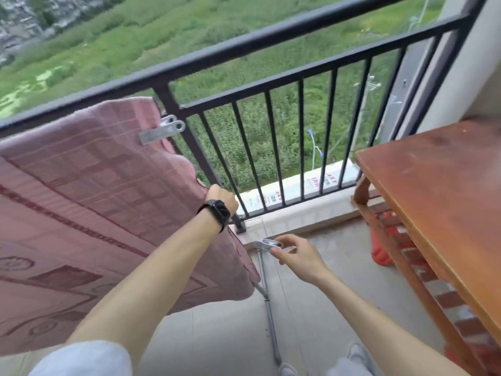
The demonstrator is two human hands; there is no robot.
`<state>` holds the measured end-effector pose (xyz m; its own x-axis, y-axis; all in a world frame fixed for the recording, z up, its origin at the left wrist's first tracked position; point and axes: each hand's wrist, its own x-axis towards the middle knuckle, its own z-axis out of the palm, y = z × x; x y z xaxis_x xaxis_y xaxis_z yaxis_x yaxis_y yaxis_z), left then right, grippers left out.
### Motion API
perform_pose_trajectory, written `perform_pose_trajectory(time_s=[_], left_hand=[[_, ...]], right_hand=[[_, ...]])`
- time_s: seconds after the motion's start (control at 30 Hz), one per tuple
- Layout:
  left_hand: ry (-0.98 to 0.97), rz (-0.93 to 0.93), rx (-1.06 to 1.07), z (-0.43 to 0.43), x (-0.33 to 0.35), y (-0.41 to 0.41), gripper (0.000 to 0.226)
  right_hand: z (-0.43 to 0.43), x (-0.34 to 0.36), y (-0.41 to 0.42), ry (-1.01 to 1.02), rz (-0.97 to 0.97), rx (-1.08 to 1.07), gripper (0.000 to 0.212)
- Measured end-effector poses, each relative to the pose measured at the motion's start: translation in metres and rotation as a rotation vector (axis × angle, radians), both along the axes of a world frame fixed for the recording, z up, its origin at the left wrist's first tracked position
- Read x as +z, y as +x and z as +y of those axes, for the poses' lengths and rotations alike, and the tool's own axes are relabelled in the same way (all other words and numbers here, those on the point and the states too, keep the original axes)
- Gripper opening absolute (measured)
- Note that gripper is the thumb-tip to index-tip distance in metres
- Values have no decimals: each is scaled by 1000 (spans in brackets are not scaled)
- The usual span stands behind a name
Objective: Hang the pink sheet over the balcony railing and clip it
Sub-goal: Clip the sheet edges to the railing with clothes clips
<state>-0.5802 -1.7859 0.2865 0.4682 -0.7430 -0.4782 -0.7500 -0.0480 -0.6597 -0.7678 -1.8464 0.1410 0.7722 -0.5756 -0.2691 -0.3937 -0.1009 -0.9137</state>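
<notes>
The pink patterned sheet (89,213) hangs over the black balcony railing (244,42) on the left side. A grey clip (162,129) is fastened on the sheet's right edge near the top, beside a railing post. My left hand (221,198), with a black watch on the wrist, grips the sheet's right edge lower down. My right hand (294,253) holds a second grey clip (268,245) between thumb and fingers, just right of the sheet's lower corner.
A brown wooden table (444,185) stands at the right with a red item beneath it. A grey pole (269,316) lies on the tiled floor (325,294). White packaged boards rest on the ledge behind the bars. Green fields lie far below.
</notes>
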Motion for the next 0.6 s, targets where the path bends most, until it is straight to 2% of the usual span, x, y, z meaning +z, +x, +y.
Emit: perform_pose_trajectory(time_s=[0.13, 0.3, 0.43, 0.53, 0.6], left_hand=[[5, 36, -91, 5, -2, 4, 28], [34, 64, -171, 9, -6, 13, 26], [21, 92, -165, 10, -7, 18, 29], [-16, 118, -108, 9, -14, 21, 30], [10, 113, -74, 5, -17, 22, 29]], right_hand=[[-11, 2, 10, -83, 20, 0, 29], [-16, -2, 55, -227, 60, 342, 38], [-3, -18, 104, -252, 60, 647, 41], [11, -31, 124, -217, 9, 724, 37], [16, -43, 127, -241, 19, 692, 33]])
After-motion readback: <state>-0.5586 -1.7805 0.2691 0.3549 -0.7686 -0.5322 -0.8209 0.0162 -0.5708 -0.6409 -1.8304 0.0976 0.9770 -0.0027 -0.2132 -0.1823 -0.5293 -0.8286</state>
